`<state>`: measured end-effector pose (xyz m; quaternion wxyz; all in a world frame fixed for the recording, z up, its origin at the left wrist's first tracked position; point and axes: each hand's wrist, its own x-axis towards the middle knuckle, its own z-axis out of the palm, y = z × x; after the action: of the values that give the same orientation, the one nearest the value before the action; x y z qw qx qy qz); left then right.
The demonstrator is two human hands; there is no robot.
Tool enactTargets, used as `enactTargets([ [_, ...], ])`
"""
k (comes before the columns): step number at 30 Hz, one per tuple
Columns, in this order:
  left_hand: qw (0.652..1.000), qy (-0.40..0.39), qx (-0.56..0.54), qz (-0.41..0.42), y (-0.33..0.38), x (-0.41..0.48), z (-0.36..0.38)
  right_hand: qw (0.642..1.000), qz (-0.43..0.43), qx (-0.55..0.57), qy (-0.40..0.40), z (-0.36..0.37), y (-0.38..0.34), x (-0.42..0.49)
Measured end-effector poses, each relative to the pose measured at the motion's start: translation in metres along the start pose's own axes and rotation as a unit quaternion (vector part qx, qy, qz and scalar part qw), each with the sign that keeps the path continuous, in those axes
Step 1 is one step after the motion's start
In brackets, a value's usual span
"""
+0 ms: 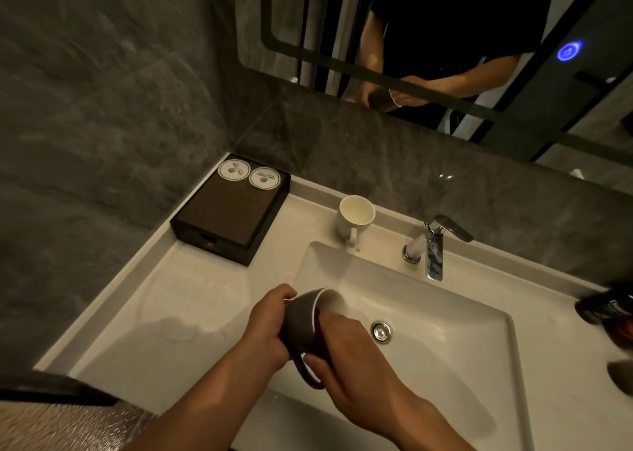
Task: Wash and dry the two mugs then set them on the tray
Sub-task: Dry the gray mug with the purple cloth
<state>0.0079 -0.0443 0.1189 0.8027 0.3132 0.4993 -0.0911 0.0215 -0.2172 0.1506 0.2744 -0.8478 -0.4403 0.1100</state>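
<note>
A dark box (230, 211) sits at the table's (178, 289) back left. The left hand (269, 327) has its grip tight around the grey mug (301, 324), tipped over the sink (445, 348). The right hand (346, 358) pushes something purple into it. The white mug (354, 219) stands behind the sink, beside the tap (433, 245).

Dim, warm light. Dark grey marbled stone wall (102, 91) rose behind and left of white stone desk (191, 289). Black-framed wall mirror (428, 39) hung above, blue glowing round touch button (568, 51) at right. White rectangular basin (445, 330) sunk in desk, chrome lever faucet (433, 245) behind it.
</note>
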Motion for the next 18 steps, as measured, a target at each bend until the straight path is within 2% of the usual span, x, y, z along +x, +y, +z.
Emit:
enactTargets([
  [3,0.997,0.013,0.023,0.067,-0.003,0.001,0.005,0.996,0.049,0.071,0.031,0.003,-0.004,0.003],
  [6,0.984,0.054,0.051,0.16,-0.002,-0.003,0.016,0.97,0.146,0.18,0.07,0.006,-0.008,0.008],
  [8,0.953,0.087,0.117,0.266,-0.003,-0.007,0.021,0.934,0.211,0.274,0.091,0.007,-0.01,0.012],
  [10,0.903,0.105,0.178,0.376,-0.005,-0.011,0.022,0.896,0.25,0.353,0.101,0.003,-0.008,0.017],
  [12,0.875,0.104,0.201,0.428,-0.003,-0.014,0.022,0.868,0.274,0.401,0.104,-0.002,-0.005,0.022],
  [14,0.897,0.086,0.192,0.388,0.0,-0.014,0.024,0.88,0.26,0.38,0.114,-0.004,-0.005,0.025],
  [17,0.978,0.02,0.091,0.186,0.011,-0.017,0.024,0.924,0.219,0.294,0.105,-0.002,-0.005,0.024],
  [18,0.99,-0.005,0.059,0.127,0.014,-0.019,0.022,0.94,0.2,0.263,0.084,-0.001,-0.004,0.022],
])
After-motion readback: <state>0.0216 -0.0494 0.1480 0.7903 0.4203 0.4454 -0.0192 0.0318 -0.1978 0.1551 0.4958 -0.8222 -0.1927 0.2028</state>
